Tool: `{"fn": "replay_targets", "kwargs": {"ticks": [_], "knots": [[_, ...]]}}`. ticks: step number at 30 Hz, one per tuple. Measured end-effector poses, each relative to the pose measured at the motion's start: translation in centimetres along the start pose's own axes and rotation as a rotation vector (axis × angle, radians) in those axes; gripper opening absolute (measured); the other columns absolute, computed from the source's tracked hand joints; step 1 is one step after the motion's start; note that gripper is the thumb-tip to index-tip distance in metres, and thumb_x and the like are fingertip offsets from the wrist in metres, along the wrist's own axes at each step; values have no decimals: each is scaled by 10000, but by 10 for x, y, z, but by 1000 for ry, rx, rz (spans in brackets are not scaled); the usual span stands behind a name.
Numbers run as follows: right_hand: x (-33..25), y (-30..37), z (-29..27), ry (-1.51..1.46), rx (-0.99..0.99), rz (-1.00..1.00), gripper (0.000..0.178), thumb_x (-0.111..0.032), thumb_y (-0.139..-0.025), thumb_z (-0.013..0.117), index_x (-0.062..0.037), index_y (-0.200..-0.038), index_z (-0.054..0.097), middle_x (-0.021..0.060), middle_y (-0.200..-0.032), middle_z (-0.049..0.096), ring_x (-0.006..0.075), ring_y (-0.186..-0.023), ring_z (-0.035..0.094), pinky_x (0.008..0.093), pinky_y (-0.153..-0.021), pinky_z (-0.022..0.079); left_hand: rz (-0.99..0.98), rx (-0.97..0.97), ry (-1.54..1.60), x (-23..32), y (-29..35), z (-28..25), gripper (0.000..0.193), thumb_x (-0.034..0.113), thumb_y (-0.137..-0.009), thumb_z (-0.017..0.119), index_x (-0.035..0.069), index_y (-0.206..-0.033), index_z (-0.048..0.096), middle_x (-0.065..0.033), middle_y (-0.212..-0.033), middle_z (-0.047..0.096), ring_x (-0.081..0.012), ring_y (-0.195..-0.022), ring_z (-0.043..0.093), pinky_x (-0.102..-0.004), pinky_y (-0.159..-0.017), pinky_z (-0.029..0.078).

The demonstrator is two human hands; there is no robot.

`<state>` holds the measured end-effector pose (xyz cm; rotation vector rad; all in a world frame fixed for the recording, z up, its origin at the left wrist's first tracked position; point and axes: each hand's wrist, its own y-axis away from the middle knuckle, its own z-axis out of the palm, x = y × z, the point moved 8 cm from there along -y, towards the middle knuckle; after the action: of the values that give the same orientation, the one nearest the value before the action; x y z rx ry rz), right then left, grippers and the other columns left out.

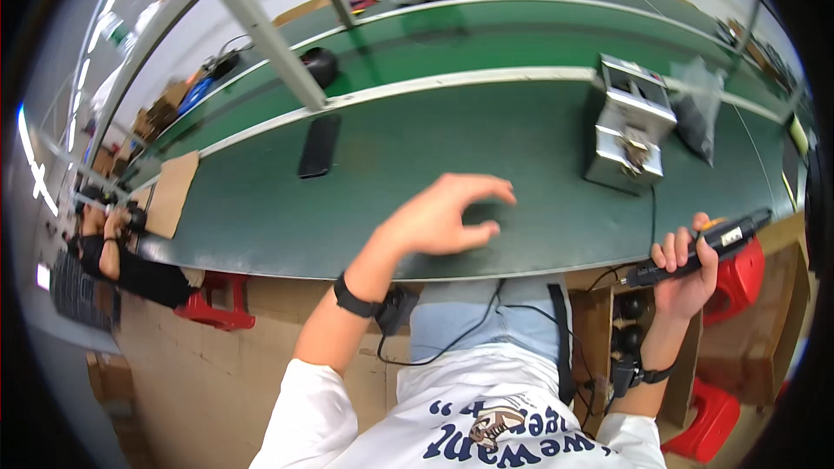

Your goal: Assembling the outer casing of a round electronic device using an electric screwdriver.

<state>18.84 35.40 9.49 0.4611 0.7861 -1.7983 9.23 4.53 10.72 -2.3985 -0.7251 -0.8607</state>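
My right hand [682, 269] is wrapped round a black electric screwdriver [699, 252], past the front edge of the green worktop, its thin bit pointing left. My left hand [447, 215] hovers over the near middle of the worktop, thumb and fingers apart, with nothing in it. A silver metal screw feeder [630, 126], box-shaped, stands at the right of the worktop, beyond my right hand. Beside it lies a clear plastic bag [698, 113] with dark contents. A black phone [320, 146] lies flat on the worktop, beyond and left of my left hand.
Across the green worktop [486, 139] runs a pale rail, with a conveyor belt [486, 35] behind it. A black round object [320, 67] sits beside a metal post [261, 30]. Cardboard boxes [747, 321] and red stools [734, 282] stand at lower right. Another person [126, 252] sits at far left.
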Motion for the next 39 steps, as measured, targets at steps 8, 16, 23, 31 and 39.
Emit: {"fn": "replay_targets", "kwargs": {"ticks": [8, 16, 23, 31, 39], "knots": [[6, -60, 56, 408, -75, -230, 246, -136, -970, 514, -28, -1161, 403, 40, -664, 439, 133, -573, 439, 311, -591, 437, -763, 689, -283, -205, 23, -219, 620, 292, -798, 773, -13, -1295, 563, -201, -1361, 576, -292, -1230, 596, -394, -1006, 479], [50, -67, 30, 663, 67, -227, 286, -81, -936, 579, -29, -1142, 388, 29, -646, 460, 122, -538, 465, 288, -561, 462, -1265, 1262, -252, -349, 36, -271, 1165, 430, -638, 838, -76, -1476, 205, -296, -1511, 289, -404, -1449, 263, -446, -1194, 266], [52, -66, 23, 676, 114, -290, 276, -113, -918, 589, -24, -1078, 382, 37, -592, 444, 124, -498, 437, 271, -507, 441, -1242, 1497, -172, -377, 32, -288, 1396, 490, -465, 959, 41, -1520, 164, -244, -1530, 275, -387, -1436, 280, -458, -1199, 272], [52, -65, 24, 671, 117, -244, 292, -137, -919, 620, -51, -1058, 378, 24, -601, 439, 119, -502, 454, 273, -520, 456, -1001, 1332, -172, -338, 14, -286, 1237, 415, -465, 974, 46, -1459, 335, -204, -1408, 461, -340, -1293, 481, -408, -1094, 419], [98, -90, 91, 554, -16, 172, 413, 19, -860, 667, -33, -1221, 473, -2, -708, 507, 100, -526, 515, 258, -514, 447, -197, 880, 352, -112, -39, -154, 1180, 246, -543, 975, -42, -1451, 278, -194, -1350, 523, -268, -1240, 553, -372, -1065, 447]]}}
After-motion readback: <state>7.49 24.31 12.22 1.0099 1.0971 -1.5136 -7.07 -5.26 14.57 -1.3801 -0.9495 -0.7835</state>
